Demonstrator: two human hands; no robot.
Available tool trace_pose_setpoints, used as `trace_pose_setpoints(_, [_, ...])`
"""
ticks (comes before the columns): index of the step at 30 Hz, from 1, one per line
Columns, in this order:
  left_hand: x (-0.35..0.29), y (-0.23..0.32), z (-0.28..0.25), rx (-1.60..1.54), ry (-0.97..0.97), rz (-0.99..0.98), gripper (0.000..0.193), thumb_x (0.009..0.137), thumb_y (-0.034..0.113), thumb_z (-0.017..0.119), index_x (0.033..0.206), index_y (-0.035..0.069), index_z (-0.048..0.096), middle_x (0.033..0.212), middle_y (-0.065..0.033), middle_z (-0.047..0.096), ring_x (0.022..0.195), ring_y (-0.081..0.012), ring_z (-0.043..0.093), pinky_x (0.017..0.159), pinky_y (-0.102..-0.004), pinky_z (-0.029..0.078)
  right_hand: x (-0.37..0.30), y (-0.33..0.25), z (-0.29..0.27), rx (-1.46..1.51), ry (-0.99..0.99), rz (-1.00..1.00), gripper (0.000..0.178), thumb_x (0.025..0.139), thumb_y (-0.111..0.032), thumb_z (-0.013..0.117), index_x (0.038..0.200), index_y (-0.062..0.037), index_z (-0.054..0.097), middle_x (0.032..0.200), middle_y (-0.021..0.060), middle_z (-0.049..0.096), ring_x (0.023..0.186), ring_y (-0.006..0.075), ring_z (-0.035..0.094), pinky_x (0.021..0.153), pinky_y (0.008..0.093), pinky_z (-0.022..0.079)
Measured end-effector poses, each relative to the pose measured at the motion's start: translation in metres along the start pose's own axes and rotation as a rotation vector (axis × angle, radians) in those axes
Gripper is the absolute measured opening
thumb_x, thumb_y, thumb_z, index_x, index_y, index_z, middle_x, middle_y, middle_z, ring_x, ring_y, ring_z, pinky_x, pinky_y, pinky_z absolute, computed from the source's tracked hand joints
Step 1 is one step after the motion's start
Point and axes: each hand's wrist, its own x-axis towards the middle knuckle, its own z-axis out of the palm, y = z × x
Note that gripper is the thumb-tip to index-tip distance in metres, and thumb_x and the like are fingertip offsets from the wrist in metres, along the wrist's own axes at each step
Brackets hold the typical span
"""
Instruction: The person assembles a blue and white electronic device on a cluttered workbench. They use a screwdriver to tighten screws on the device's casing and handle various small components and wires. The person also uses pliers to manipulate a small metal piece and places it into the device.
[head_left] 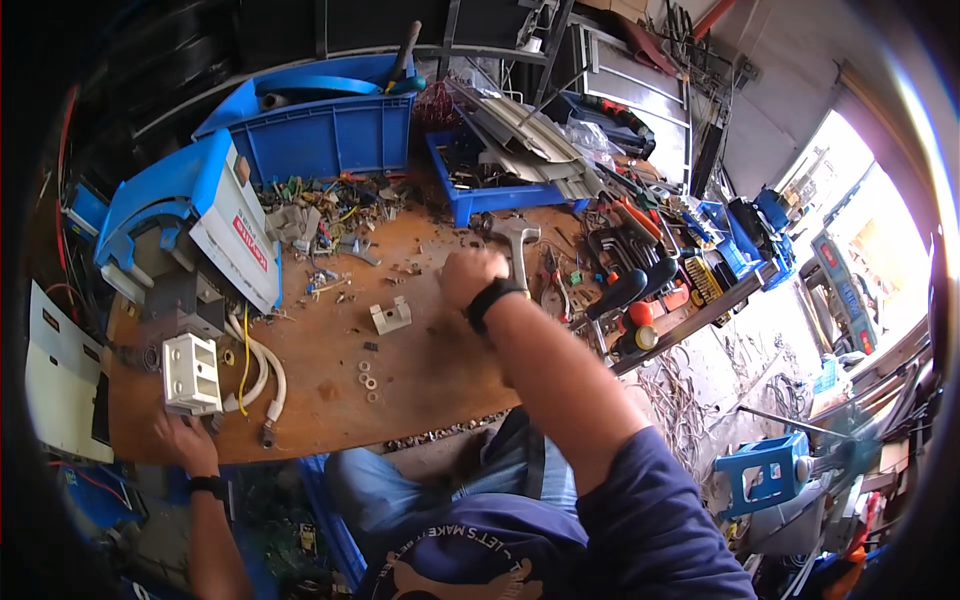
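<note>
My left hand (188,443) is at the near left edge of the brown wooden surface (440,375), fingers slightly spread and pointing forward. The fingertips are at the lower side of the white rectangular plastic housing with open compartments (191,373); whether they touch it, I cannot tell. The housing's compartments face right, a position that would let this hand steady it from below.

My right hand (474,280) is over the back of the surface with its fingers curled under. Its outline is blurred, so I cannot tell whether it pinches anything. The silver metal hammer (519,245) lies just beside it, head pointing away — presumably so placed to bring the handle toward me.

Between the hands is the cream plastic bracket with a notched top (391,316). Nearer to me, the small pale rings (370,383) form a short row, probably grouped to prevent scattering.

Right of the housing, the thick white flexible hoses (265,385) curve toward the edge, with the thin yellow wire (245,365) alongside.

Farther out, the blue-and-white plastic casing (235,235) leans at the back left. The loose heap of mixed small scrap (335,210) lies before the large blue plastic crate (325,138) — seemingly pushed back for working room. The red-handled metal pliers (553,288) lie right of the hammer, likely for easy reach.
</note>
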Motion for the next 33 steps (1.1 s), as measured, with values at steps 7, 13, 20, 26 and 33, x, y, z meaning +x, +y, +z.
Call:
trace_pose_setpoints(7, [0.001, 0.002, 0.005, 0.067, -0.025, -0.008, 0.037, 0.086, 0.016, 0.054, 0.118, -0.003, 0.054, 0.124, -0.0236, 0.052, 0.113, -0.0432, 0.046, 0.097, -0.0539, 0.036, 0.014, 0.064, -0.106, -0.077, 0.137, 0.043, 0.025, 0.084, -0.018, 0.056, 0.098, -0.0073, 0.074, 0.103, 0.0165, 0.071, 0.099, 0.0332, 0.069, 0.084, 0.0415, 0.055])
trace_pose_setpoints(13, [0.004, -0.007, 0.004, 0.053, -0.026, 0.018, 0.037, 0.087, 0.016, 0.054, 0.118, -0.003, 0.053, 0.12, -0.0229, 0.053, 0.113, -0.0429, 0.045, 0.099, -0.0528, 0.034, -0.016, -0.001, -0.145, 0.38, 0.445, -0.127, 0.025, 0.081, -0.02, 0.057, 0.083, 0.0009, 0.07, 0.09, 0.0263, 0.068, 0.089, 0.0386, 0.068, 0.081, 0.0448, 0.055])
trace_pose_setpoints(20, [0.006, 0.012, -0.005, -0.033, 0.028, -0.018, 0.031, 0.08, 0.009, 0.057, 0.109, -0.003, 0.058, 0.12, -0.02, 0.054, 0.109, -0.0403, 0.048, 0.096, -0.0503, 0.037, -0.063, 0.019, -0.017, 0.167, 0.257, -0.057, 0.035, 0.085, -0.033, 0.06, 0.104, -0.003, 0.058, 0.096, 0.0194, 0.069, 0.089, 0.0349, 0.068, 0.075, 0.0446, 0.055])
trace_pose_setpoints(26, [0.009, 0.031, -0.015, -0.07, 0.037, -0.035, 0.02, 0.083, 0.011, 0.059, 0.099, 0.0, 0.061, 0.115, -0.0193, 0.056, 0.108, -0.0398, 0.049, 0.094, -0.0494, 0.039, -0.086, 0.047, 0.023, -0.008, 0.236, -0.014, 0.039, 0.081, -0.036, 0.067, 0.101, -0.0035, 0.058, 0.086, 0.0155, 0.071, 0.078, 0.0308, 0.071, 0.069, 0.0424, 0.057])
trace_pose_setpoints(33, [0.01, 0.035, -0.025, -0.07, 0.133, -0.044, 0.021, 0.086, 0.019, 0.061, 0.099, 0.002, 0.063, 0.114, -0.0175, 0.056, 0.109, -0.0371, 0.049, 0.096, -0.0485, 0.038, -0.073, 0.043, 0.034, -0.076, 0.061, 0.032, 0.056, 0.084, -0.039, 0.064, 0.119, 0.0025, 0.049, 0.096, 0.0216, 0.07, 0.089, 0.0379, 0.069, 0.077, 0.0452, 0.055])
